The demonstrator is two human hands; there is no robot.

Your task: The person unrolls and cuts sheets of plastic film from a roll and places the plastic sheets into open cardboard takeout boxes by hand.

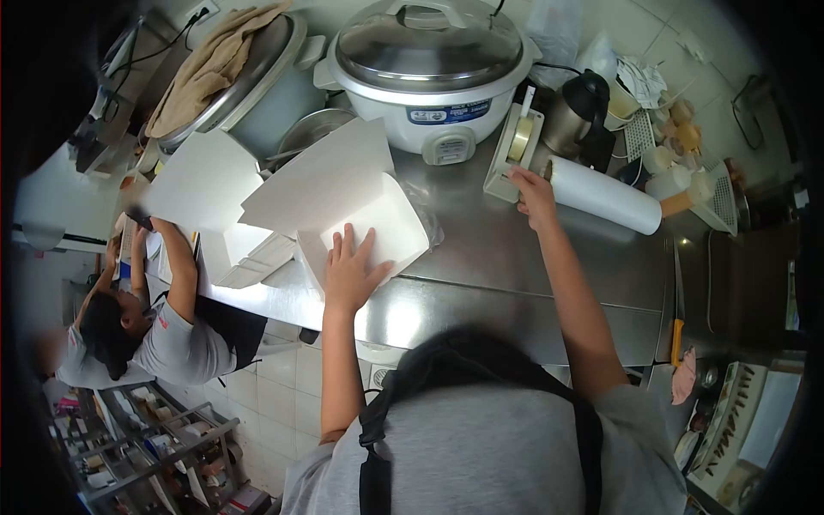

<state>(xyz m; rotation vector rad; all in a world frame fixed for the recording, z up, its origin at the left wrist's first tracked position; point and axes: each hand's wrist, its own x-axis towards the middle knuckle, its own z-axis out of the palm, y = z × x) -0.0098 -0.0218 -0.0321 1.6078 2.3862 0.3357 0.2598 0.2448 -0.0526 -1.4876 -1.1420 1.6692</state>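
Observation:
My left hand [348,270] lies with its fingers spread inside an open white paper box [403,219], pressing on its floor and near wall. The box's lid flap stands up toward the back. Left of it is a second open white box [206,184], apparently with more folded boxes beneath its edge. At the right, my right hand [536,197] is closed at the near end of a tape dispenser [502,176], with thumb and forefinger pinched at the tape's end. The roll of clear tape [519,139] sits in the dispenser.
A large rice cooker [429,94] and a second pot with a brown cloth [210,69] stand behind. Right of the dispenser are a white plastic roll [605,196], a thermos [579,116] and a basket of bottles [717,197]. A knife [677,318] lies at right. Co-workers [163,335] are at left.

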